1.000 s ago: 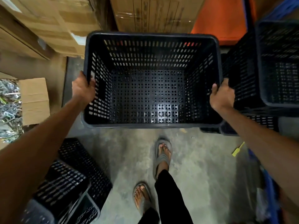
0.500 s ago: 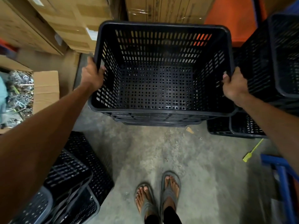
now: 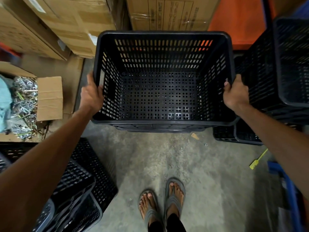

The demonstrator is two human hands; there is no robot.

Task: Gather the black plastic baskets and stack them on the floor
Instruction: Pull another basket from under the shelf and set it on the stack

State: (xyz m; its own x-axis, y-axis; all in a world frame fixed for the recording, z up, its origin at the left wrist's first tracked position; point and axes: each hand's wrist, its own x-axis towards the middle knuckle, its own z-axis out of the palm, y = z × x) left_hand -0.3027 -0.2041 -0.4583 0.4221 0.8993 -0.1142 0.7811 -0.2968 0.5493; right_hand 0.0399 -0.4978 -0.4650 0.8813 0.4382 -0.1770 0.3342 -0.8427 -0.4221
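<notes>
Left hand [image 3: 92, 96] and right hand [image 3: 235, 94] fingers grip rims of the black basket [image 3: 160, 97], nested on lower baskets [image 3: 160, 128].

Basket [image 3: 160, 52] sits ahead of us, atop nested baskets [image 3: 160, 129] on the floor [image 3: 200, 173]. Our left hand [image 3: 91, 96] grips its left rim, right hand [image 3: 235, 95] its right. Cardboard boxes [image 3: 167, 12] behind it, basket stack [image 3: 267, 72] right, open carton [image 3: 49, 97] of hardware left.
</notes>
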